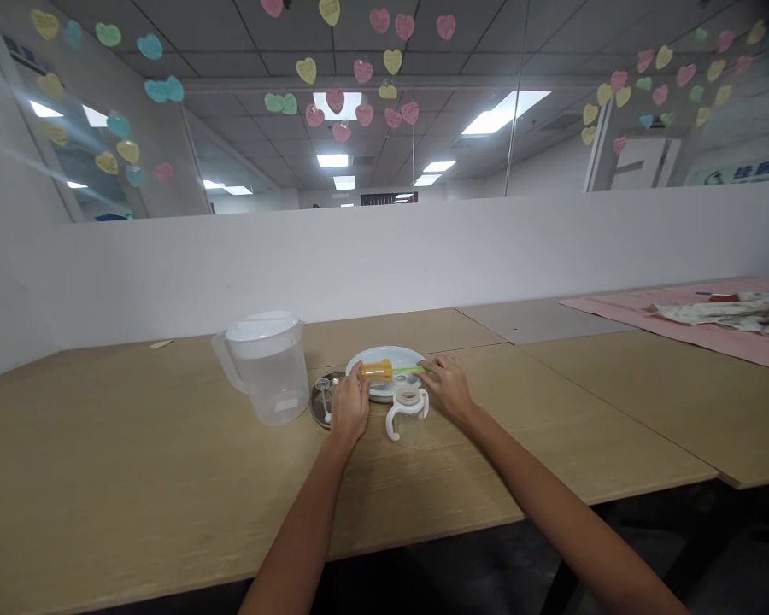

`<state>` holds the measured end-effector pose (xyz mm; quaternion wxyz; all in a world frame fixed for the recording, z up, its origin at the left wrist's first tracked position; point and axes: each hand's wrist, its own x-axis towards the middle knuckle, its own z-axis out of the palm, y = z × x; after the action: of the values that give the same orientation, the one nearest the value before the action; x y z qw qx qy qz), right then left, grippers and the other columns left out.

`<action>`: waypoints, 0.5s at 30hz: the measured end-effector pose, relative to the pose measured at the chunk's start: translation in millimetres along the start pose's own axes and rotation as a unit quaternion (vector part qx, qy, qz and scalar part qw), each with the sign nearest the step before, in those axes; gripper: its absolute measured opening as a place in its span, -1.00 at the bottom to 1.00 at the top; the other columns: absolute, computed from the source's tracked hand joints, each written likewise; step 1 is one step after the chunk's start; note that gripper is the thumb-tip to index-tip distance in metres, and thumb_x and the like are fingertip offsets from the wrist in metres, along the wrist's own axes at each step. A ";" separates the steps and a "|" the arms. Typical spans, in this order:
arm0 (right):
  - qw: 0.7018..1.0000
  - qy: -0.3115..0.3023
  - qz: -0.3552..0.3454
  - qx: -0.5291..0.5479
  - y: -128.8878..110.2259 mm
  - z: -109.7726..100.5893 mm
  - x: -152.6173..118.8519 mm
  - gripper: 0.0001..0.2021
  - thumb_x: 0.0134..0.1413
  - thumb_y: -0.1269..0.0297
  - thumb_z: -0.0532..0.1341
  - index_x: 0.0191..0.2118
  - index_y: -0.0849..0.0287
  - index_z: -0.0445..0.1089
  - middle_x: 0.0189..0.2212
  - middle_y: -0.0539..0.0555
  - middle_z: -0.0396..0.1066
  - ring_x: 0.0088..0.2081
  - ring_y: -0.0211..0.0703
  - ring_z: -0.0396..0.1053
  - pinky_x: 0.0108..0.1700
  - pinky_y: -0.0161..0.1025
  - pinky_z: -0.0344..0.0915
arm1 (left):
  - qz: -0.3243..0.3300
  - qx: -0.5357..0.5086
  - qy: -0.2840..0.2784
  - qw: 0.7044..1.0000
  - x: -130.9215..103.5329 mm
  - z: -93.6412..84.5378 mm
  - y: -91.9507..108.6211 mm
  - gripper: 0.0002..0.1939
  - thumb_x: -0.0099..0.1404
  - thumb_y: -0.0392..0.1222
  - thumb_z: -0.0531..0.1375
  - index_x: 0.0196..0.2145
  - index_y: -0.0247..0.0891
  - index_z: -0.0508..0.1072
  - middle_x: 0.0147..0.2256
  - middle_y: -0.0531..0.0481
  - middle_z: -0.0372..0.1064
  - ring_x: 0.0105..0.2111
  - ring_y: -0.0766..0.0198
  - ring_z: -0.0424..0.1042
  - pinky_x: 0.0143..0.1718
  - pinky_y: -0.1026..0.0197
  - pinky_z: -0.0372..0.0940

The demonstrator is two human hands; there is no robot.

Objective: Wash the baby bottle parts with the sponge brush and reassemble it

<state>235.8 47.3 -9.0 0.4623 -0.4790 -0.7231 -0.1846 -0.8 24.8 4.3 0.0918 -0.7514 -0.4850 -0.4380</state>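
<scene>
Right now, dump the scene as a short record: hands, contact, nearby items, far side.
left hand: left hand grips yellow container, lying roughly sideways
right hand: right hand holds thin green stick
contact: stick meets container's right end; depth inside unclear
behind: white basin
in front: clear cup with white handles
left side: lidded pitcher; metal tray bearing a small white part
far right: pink cloth
</scene>
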 end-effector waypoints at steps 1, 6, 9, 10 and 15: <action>1.000 -0.004 0.008 0.009 1.8 1.7 -0.3 -0.70 0.10 0.05 0.12 -0.21 0.11 0.49 -0.44 0.10 0.32 -0.32 -0.12 0.22 -0.22 -0.21 0.11 | 0.003 -0.002 0.001 1.000 -0.4 0.2 -0.4 -0.55 0.37 -0.09 -0.15 0.13 -0.33 0.13 -0.11 -0.21 0.38 -0.11 0.11 0.36 -0.10 0.08 0.23; 0.998 -0.028 0.026 0.040 8.3 6.1 -0.1 -0.68 0.09 0.03 0.12 -0.22 0.10 0.50 -0.46 0.08 0.32 -0.34 -0.14 0.25 -0.26 -0.23 0.15 | 0.019 -0.004 0.017 1.000 -1.7 2.0 -1.5 -0.55 0.37 -0.10 -0.15 0.14 -0.33 0.11 -0.02 -0.23 0.31 -0.01 0.12 0.29 -0.01 0.07 0.19; 0.997 -0.046 0.021 0.058 8.3 4.9 0.8 -0.68 0.09 0.02 0.12 -0.24 0.10 0.50 -0.46 0.07 0.33 -0.35 -0.14 0.26 -0.27 -0.23 0.16 | 0.023 -0.007 0.028 0.999 -2.5 2.7 -1.8 -0.56 0.37 -0.11 -0.14 0.14 -0.32 0.11 0.00 -0.22 0.30 0.01 0.13 0.28 0.00 0.06 0.19; 0.996 -0.052 0.019 0.063 7.7 4.0 1.1 -0.68 0.09 0.02 0.11 -0.25 0.09 0.50 -0.46 0.07 0.34 -0.35 -0.15 0.26 -0.27 -0.23 0.16 | 0.024 -0.008 0.030 0.999 -2.8 2.8 -2.0 -0.56 0.37 -0.11 -0.14 0.14 -0.31 0.10 0.00 -0.22 0.30 0.01 0.13 0.28 0.00 0.06 0.19; 0.993 -0.071 0.017 0.089 3.5 -1.1 1.9 -0.68 0.10 0.01 0.11 -0.29 0.08 0.51 -0.46 0.06 0.36 -0.37 -0.17 0.27 -0.31 -0.26 0.17 | 0.026 -0.020 0.035 0.999 -3.0 3.6 -3.9 -0.55 0.37 -0.11 -0.14 0.16 -0.30 0.09 0.02 -0.22 0.28 0.02 0.13 0.27 0.02 0.05 0.17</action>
<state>239.1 49.2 -7.5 0.4537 -0.4604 -0.7591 -0.0775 -2.3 26.9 -1.3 0.1055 -0.7496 -0.4528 -0.4710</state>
